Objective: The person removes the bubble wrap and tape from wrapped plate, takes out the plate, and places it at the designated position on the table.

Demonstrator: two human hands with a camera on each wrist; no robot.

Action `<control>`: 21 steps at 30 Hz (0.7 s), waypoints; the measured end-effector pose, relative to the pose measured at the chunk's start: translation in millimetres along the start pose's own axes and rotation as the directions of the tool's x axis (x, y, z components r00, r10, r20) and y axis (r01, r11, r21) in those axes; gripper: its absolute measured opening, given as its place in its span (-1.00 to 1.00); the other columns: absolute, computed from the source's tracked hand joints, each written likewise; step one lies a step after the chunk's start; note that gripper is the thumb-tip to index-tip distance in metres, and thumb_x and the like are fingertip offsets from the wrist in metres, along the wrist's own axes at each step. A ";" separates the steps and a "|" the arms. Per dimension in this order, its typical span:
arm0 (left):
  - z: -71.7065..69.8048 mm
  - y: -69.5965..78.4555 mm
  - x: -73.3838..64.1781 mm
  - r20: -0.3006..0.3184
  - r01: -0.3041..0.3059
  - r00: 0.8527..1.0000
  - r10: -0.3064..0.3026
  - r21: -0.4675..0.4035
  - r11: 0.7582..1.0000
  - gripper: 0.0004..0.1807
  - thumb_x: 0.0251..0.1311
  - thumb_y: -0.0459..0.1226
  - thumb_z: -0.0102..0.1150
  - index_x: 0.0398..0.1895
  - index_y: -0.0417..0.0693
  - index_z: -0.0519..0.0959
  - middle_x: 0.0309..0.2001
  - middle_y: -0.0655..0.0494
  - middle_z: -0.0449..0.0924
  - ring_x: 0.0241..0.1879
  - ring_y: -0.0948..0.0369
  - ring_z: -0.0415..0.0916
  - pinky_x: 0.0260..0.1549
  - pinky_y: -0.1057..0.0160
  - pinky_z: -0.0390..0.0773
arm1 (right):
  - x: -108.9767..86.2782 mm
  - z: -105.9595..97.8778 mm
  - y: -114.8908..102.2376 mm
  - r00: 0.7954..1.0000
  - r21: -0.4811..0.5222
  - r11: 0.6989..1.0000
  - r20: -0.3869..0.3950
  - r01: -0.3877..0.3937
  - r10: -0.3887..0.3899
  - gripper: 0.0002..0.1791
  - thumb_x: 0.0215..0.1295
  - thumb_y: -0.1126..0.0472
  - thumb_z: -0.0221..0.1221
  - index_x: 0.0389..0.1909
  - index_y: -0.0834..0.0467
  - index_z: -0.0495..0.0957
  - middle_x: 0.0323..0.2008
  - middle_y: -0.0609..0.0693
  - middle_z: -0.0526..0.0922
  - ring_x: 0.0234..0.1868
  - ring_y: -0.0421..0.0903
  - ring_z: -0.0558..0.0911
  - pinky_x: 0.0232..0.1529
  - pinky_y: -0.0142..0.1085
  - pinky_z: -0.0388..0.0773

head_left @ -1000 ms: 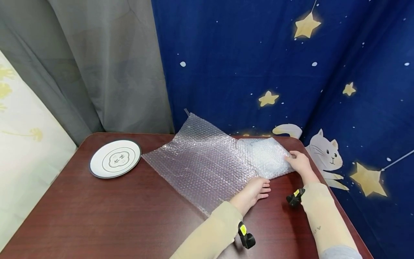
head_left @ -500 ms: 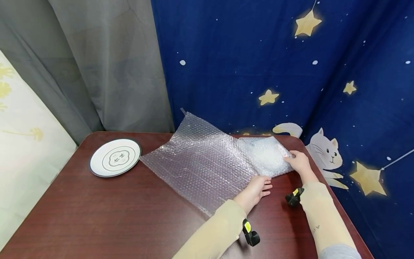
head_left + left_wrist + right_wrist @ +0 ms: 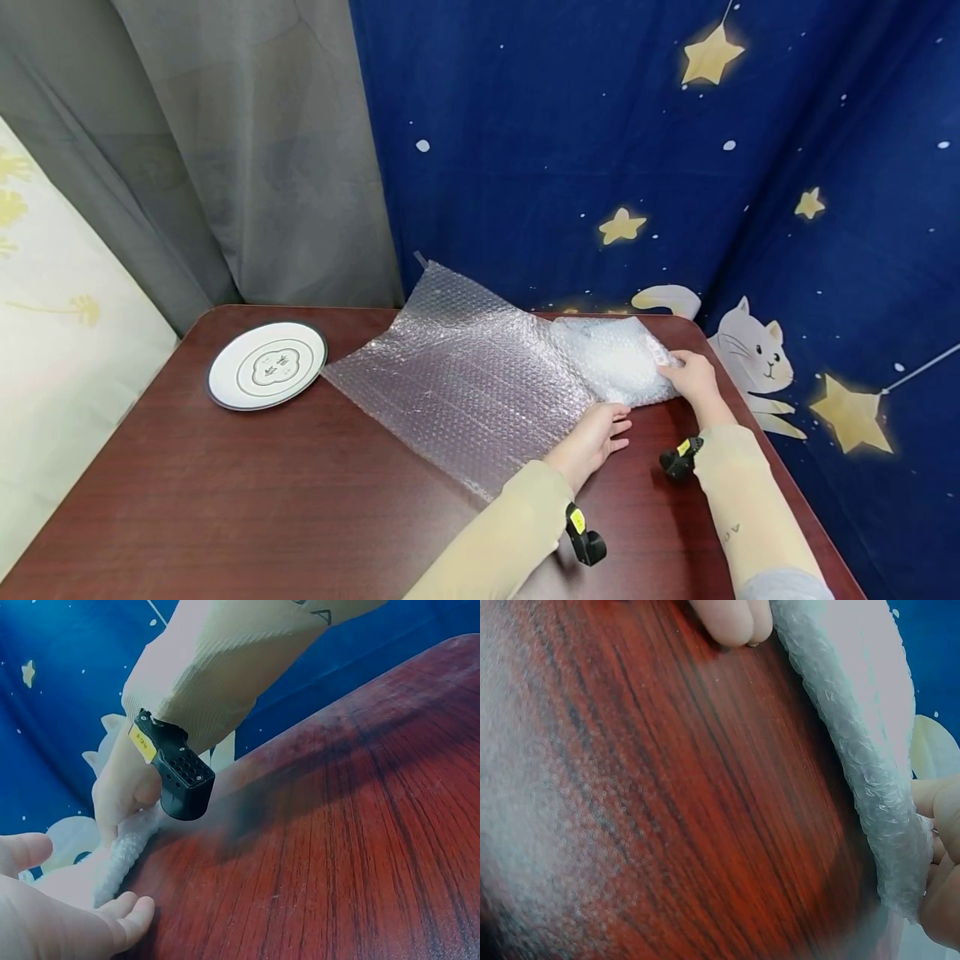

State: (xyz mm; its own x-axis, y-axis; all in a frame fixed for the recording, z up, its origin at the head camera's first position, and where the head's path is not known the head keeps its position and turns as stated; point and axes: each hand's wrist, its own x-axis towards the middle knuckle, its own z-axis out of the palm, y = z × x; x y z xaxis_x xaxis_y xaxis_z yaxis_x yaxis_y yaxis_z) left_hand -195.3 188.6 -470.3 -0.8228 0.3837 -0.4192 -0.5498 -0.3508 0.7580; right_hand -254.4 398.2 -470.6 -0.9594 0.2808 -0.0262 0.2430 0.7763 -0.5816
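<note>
on the right of the tabletop (image 3: 300, 492), against its far edge: one pack (image 3: 618, 358) of folded bubble wrap. the pack is the nearest thing to a container; its middle is cloudy white through the layers, and the contents cannot be made out. the right wrist view gives its near side as a thick, rounded, bubbled edge lying along the wood.

left of the pack, continuous with it: one loose sheet (image 3: 472, 375) of the same wrap, spread single and shiny. its far corner reaches beyond the far edge of the tabletop, with a narrow clear strip (image 3: 421, 259) sticking out there. its left corner comes up to the plate (image 3: 267, 367); touching or just short, cannot tell.

hands, two. right hand (image 3: 697, 382): thumb and fingers pinching the right end of the pack. left hand (image 3: 591, 435): fingers extended and slightly apart, at the near side where sheet and pack meet; the left wrist view shows the thumb apart from the fingers.

count: plates, one, face up at far left, dark rim, one printed emblem in its centre. sleeves, two, beige. black wrist cameras (image 3: 585, 535), two, one per arm, each with a yellow label. behind: one grey curtain (image 3: 300, 167); one blue curtain (image 3: 525, 125) with four large stars and one cat.
</note>
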 end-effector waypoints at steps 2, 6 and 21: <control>0.1 -0.8 0.4 0.007 -0.002 1.000 0.002 -0.017 1.000 -0.69 0.13 -0.40 0.06 -0.05 -0.34 0.45 0.03 -0.16 0.47 0.13 -0.12 0.41 0.07 -0.17 0.39 | -1.4 0.1 -0.2 1.000 0.007 1.000 -0.007 -0.013 0.013 -0.46 0.32 0.22 0.14 0.15 0.56 0.32 0.14 0.52 0.35 0.18 0.41 0.32 0.19 0.18 0.24; -0.3 -2.6 2.3 0.027 0.002 1.000 -0.001 -0.062 0.998 -0.67 0.13 -0.40 0.05 -0.02 -0.34 0.42 0.07 -0.16 0.44 0.17 -0.12 0.38 0.10 -0.18 0.37 | -4.2 0.5 1.2 0.999 0.016 0.999 -0.015 -0.029 0.030 -0.45 0.32 0.22 0.14 0.16 0.56 0.32 0.14 0.53 0.34 0.18 0.41 0.31 0.19 0.19 0.25; -2.6 -4.2 4.1 0.105 0.055 0.994 -0.038 -0.169 0.984 -0.20 0.11 -0.40 0.04 0.43 -0.35 -0.03 0.29 -0.29 0.22 0.24 -0.09 0.31 0.15 -0.25 0.26 | -15.3 4.4 5.5 0.995 0.053 0.995 -0.057 -0.082 0.085 -0.49 0.32 0.26 0.13 0.14 0.54 0.33 0.13 0.52 0.35 0.17 0.39 0.33 0.19 0.17 0.26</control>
State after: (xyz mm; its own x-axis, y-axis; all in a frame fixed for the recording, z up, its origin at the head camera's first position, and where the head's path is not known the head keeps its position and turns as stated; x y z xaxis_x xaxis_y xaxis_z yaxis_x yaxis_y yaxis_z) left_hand -196.7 189.4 -476.5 -0.7819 0.4844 -0.3925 -0.6107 -0.4684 0.6384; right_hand -239.1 395.6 -476.9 -0.9256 0.3774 -0.0285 0.3125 0.7198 -0.6199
